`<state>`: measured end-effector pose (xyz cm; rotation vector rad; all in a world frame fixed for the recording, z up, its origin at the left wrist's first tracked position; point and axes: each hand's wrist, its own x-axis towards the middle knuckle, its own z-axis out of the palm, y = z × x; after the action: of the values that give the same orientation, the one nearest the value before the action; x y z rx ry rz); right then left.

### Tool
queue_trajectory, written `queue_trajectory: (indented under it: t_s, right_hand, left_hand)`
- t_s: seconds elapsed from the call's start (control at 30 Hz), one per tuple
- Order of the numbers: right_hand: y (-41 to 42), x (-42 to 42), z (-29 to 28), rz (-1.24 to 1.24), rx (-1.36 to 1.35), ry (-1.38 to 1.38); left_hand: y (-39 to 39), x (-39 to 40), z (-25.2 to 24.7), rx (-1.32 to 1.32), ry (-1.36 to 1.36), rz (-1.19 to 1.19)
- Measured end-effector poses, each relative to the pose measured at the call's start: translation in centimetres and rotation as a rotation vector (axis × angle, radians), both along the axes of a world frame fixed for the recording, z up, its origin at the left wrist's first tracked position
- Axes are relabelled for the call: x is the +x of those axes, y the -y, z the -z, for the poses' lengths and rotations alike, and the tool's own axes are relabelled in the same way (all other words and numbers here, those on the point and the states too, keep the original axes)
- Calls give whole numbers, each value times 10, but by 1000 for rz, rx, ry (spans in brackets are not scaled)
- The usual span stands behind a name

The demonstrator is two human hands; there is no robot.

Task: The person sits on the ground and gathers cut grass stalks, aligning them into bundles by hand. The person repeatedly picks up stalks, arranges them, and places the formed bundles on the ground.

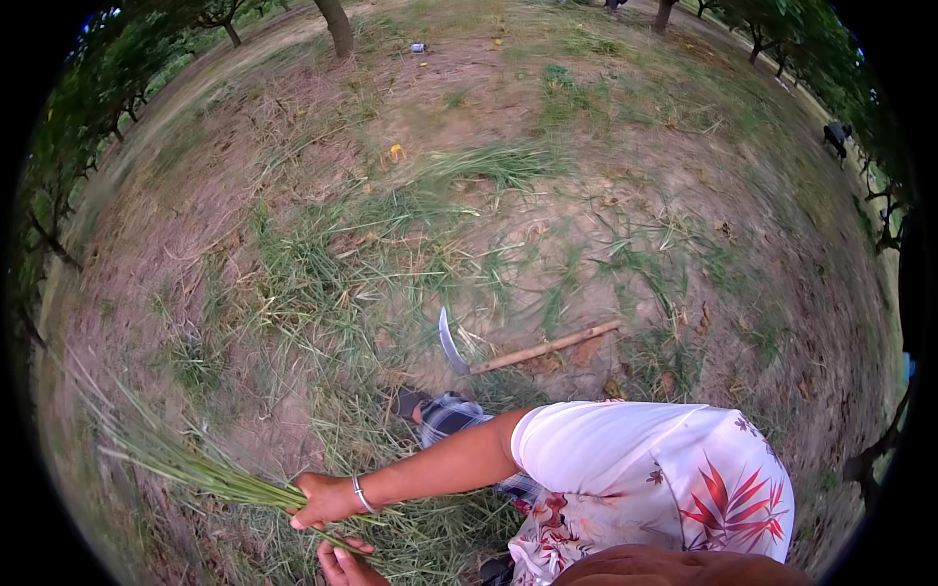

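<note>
My right hand, with a metal bangle at its wrist, is closed around a bunch of long green grass stalks. The bunch fans out to the left, its far tips blurred. Just below, at the bottom edge, the fingers of my left hand close on the thin stalk ends that stick out of the bunch. The rest of that hand and its arm are out of view. A sickle lies on the ground beyond my leg, with a curved metal blade and a long wooden handle.
Cut grass is strewn beneath my hands, and a further heap of grass lies ahead. My foot rests near the sickle blade. Tree trunks stand around the bare soil. A bent-over person is far off at right.
</note>
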<state>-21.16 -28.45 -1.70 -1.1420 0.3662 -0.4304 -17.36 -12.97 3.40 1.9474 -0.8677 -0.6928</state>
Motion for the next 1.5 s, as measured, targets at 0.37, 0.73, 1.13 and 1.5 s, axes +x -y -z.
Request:
queue_trajectory:
  t_s: [0.37, 0.73, 1.13, 1.5]
  right_hand:
    - [-20, 18, 1, -25, 16, -78]
    - [-1, 19, -16, 19, 227, 41]
    - [-57, 33, -6, -368, 144, -36]
    - [-39, 36, -3, -66, 220, 24]
  left_hand:
    - [-3, 43, 51, -273, -325, -395]
    - [-123, 97, 71, 555, 699, -232]
    - [-79, 60, 39, -231, -441, -191]
    - [-85, 59, 42, -224, -396, -257]
